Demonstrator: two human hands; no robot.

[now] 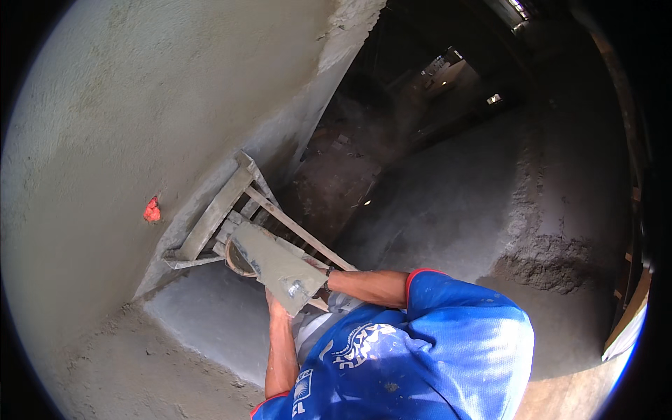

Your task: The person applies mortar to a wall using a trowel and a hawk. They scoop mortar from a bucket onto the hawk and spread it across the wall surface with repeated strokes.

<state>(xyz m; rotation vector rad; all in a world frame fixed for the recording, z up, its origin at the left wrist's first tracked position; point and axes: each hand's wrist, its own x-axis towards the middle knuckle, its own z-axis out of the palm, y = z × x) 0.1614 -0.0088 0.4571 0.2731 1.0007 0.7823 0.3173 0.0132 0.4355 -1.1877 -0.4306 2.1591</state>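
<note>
I hold a long flat board (269, 259) smeared with wet grey mortar in front of my body, tilted away from me. My left hand (276, 305) grips its near left edge, with the fingers hidden beneath. At the right edge is my right hand (322, 274), mostly covered by the board, a dark band around its wrist. A shiny wet patch shows on the board's near end. Partly behind the board is a round, brown-rimmed container (238, 260). Beyond it, a wooden frame (218, 210) of planks and slats leans against the wall.
A freshly plastered grey wall (140, 91) rises on the left, with a crumpled red piece (152, 209) set in it. One wooden slat (301, 227) slants from the frame toward me. Rough mortar (546, 259) is heaped along the floor at right. Loose debris lies in the dark area ahead.
</note>
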